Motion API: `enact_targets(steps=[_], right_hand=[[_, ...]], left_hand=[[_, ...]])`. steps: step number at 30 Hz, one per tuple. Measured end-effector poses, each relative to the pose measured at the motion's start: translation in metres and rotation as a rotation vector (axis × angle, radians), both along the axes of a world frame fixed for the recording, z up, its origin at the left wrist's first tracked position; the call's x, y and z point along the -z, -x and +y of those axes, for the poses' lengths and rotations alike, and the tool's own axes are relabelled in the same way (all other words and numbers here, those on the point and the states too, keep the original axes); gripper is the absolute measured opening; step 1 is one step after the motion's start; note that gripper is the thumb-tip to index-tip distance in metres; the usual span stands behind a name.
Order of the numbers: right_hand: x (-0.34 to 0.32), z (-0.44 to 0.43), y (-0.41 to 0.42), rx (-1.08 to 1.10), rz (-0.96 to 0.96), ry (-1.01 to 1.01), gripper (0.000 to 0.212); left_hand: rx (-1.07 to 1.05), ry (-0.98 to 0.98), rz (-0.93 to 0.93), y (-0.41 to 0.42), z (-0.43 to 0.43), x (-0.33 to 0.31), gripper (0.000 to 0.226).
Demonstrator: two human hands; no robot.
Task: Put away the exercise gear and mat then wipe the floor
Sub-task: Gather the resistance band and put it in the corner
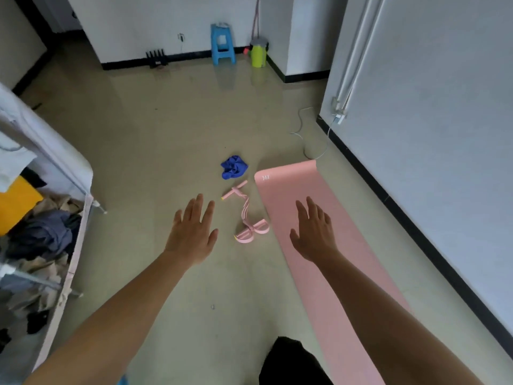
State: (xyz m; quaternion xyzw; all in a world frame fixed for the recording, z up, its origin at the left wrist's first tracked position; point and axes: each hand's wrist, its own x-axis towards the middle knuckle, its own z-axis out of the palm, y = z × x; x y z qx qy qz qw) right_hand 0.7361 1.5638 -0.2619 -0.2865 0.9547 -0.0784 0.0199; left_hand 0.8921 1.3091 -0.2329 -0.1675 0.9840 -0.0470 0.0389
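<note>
A long pink exercise mat (pixel 358 273) lies unrolled on the floor along the right wall. Beside its far left edge lies a pink pedal resistance band (pixel 247 215) with a bar handle and foot loops. Just beyond it sits a crumpled blue cloth (pixel 234 167). My left hand (pixel 193 232) is stretched out above the bare floor, left of the band, fingers straight and holding nothing. My right hand (pixel 313 232) hovers above the mat, fingers spread, also holding nothing.
A bed frame (pixel 75 240) piled with clothes stands at the left. By the far wall stand a blue plastic stool (pixel 222 44), a yellow-green bottle (pixel 258 55) and a black rack (pixel 156 58). A white cable (pixel 308 134) trails near the right wall.
</note>
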Motion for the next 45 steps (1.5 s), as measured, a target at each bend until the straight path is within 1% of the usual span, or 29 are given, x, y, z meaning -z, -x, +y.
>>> enact_targets(steps=[4,9,12,14,17,22,24,26,27,29,31,35,38,42,45], right_hand=[[0.033,-0.051,0.068,0.099,-0.060,-0.006,0.078],[0.074,-0.130,0.177,0.186,-0.159,-0.023,0.077],[0.075,-0.176,0.237,0.247,-0.223,-0.010,0.076],[0.068,-0.206,0.277,0.276,-0.229,-0.013,0.074],[0.053,-0.242,0.329,0.315,-0.255,-0.013,0.072],[0.052,-0.298,0.410,0.416,-0.253,0.001,0.068],[0.065,-0.317,0.432,0.480,-0.290,-0.002,0.065],[0.080,-0.333,0.443,0.600,-0.359,0.019,0.063],[0.090,-0.341,0.441,0.675,-0.406,0.040,0.062],[0.111,-0.358,0.436,0.806,-0.472,0.036,0.060],[0.132,-0.380,0.428,0.885,-0.578,0.032,0.060],[0.186,-0.413,0.415,1.017,-0.740,0.036,0.058],[0.244,-0.434,0.408,1.073,-0.826,0.086,0.060],[0.371,-0.461,0.394,1.166,-0.940,0.207,0.060],[0.480,-0.474,0.374,1.180,-1.076,0.219,0.063]], left_hand=[[0.089,-0.019,-0.055,0.090,-0.055,0.027,0.071],[0.111,-0.046,-0.182,0.211,-0.132,0.074,0.073],[0.164,-0.032,-0.242,0.284,-0.180,0.075,0.075],[0.210,-0.005,-0.230,0.338,-0.212,0.065,0.075],[0.260,-0.035,-0.201,0.405,-0.249,0.051,0.074],[0.422,-0.010,-0.186,0.517,-0.312,0.063,0.068],[0.500,-0.002,-0.243,0.553,-0.336,0.082,0.068],[0.583,-0.008,-0.346,0.587,-0.355,0.103,0.070],[0.633,-0.008,-0.403,0.602,-0.365,0.114,0.071],[0.751,0.031,-0.439,0.635,-0.381,0.136,0.071],[0.831,-0.002,-0.519,0.659,-0.394,0.156,0.070],[0.928,-0.048,-0.610,0.686,-0.401,0.218,0.063],[0.962,-0.066,-0.686,0.690,-0.403,0.285,0.062],[0.969,-0.020,-0.776,0.688,-0.406,0.413,0.064],[0.945,-0.015,-0.829,0.679,-0.411,0.522,0.065]])
